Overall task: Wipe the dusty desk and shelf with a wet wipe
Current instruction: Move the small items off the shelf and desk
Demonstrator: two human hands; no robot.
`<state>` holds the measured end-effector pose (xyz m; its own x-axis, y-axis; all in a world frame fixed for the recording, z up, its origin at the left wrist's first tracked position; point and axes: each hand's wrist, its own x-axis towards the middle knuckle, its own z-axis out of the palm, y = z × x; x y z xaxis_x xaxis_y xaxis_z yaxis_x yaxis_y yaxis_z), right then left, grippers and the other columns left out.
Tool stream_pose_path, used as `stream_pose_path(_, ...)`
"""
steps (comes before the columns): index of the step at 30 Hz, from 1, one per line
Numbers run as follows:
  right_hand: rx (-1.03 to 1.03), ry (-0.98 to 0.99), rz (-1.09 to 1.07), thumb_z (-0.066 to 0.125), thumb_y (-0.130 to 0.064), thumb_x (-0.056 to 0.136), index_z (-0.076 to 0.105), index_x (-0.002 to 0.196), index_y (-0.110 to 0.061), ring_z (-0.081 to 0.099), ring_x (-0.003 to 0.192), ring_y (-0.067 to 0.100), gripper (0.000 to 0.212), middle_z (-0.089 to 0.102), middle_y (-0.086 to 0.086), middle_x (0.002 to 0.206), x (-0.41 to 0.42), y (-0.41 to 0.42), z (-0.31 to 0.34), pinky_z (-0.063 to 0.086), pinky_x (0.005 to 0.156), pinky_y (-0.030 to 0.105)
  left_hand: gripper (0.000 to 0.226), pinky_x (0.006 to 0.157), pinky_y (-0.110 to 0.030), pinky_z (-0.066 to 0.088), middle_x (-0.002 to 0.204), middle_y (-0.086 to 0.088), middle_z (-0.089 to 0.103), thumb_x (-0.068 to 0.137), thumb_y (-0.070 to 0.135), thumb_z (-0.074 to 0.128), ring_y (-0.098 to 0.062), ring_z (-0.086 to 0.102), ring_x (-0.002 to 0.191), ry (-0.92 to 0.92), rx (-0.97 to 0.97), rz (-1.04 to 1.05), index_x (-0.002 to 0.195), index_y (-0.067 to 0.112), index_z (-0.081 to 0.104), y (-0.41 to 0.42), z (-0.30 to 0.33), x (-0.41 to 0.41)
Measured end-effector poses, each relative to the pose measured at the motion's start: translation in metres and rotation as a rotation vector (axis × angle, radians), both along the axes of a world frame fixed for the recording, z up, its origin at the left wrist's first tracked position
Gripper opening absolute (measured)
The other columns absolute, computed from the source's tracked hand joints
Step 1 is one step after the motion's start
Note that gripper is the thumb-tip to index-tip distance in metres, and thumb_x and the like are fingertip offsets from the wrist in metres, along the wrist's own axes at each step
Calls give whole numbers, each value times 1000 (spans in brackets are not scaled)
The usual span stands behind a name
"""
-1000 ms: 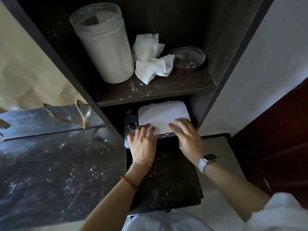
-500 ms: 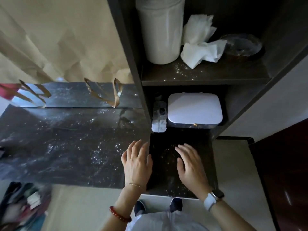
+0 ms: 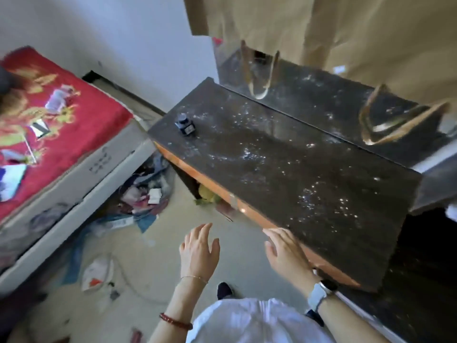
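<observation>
Both hands empty, fingers spread: left hand [image 3: 199, 251] over the floor, right hand [image 3: 286, 253] at the tabletop [image 3: 284, 164] front edge. No wet wipe in view; it'd be limp and light, so bunch it in the palm. Ink bottle [image 3: 185, 125] at 10 o'clock looks fragile, lift it by the body.

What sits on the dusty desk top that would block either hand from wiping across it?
Only a small ink bottle at the desk top's far left corner. The rest shows just dust. Both the left hand and right hand are empty; no wipe is visible.
</observation>
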<state>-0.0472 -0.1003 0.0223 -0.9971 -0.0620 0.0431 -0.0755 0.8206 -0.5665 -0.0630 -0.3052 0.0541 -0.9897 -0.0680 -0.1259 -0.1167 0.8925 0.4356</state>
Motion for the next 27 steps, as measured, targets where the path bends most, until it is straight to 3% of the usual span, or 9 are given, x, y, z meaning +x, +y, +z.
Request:
stream_pose_path(3,11,-43,85,38,-23,79,68,95,-4,59,87,22,39,70,9,89,-30,-63,1,41,81,29,37,84,-43,43,117,-10,60,82,23,58,-33,54,108,5,-14,91,118,12,57,-71,0,-11)
stream_pose_path(5,35,-80,135,35,-25,79,68,96,-6,64,85,25,42,70,7,91,-48,-96,7,48,79,30,38,88,-43,41,120,-10,58,83,19,61,-33,51,111,-20,-17,173,119,11,56,-107,2,-21)
stream_pose_path(7,41,-113,167,31,-29,81,66,102,-6,63,94,27,47,68,8,99,-68,-119,11,50,83,34,39,90,-42,39,122,-11,56,83,18,61,-32,49,114,-18,-1,218,121,11,55,-131,0,-37)
stream_pose_path(12,22,-201,204,28,-25,85,54,122,-5,45,118,25,50,56,9,124,-134,-149,19,30,104,33,38,92,-41,38,125,-10,53,86,20,57,-30,46,117,-40,34,222,123,12,52,-157,-7,-95)
stream_pose_path(16,-40,-170,138,43,-12,88,57,118,-5,49,113,28,33,58,10,119,-200,-167,15,37,101,38,39,94,-39,36,128,-7,50,87,22,55,-28,43,120,-30,53,159,125,14,50,-165,-11,-166)
stream_pose_path(21,-78,-92,-14,53,-4,85,53,121,-3,49,110,32,36,54,15,118,-297,-188,26,38,95,39,43,95,-41,36,133,-9,45,88,23,53,-30,40,122,-23,53,58,129,11,45,-164,-5,-271)
stream_pose_path(24,-32,-34,-69,60,-4,80,51,122,-1,49,105,38,44,52,21,115,-349,-197,33,41,91,45,53,104,-43,30,147,-8,28,90,30,48,-28,24,135,-79,-7,-58,139,17,30,-159,-3,-326)
stream_pose_path(27,80,-130,-91,63,-14,80,39,134,-7,42,113,39,59,42,21,128,-387,-204,31,41,91,48,64,111,-46,19,155,-3,3,92,38,42,-23,-1,142,-174,-113,-222,144,23,10,-153,-5,-369)
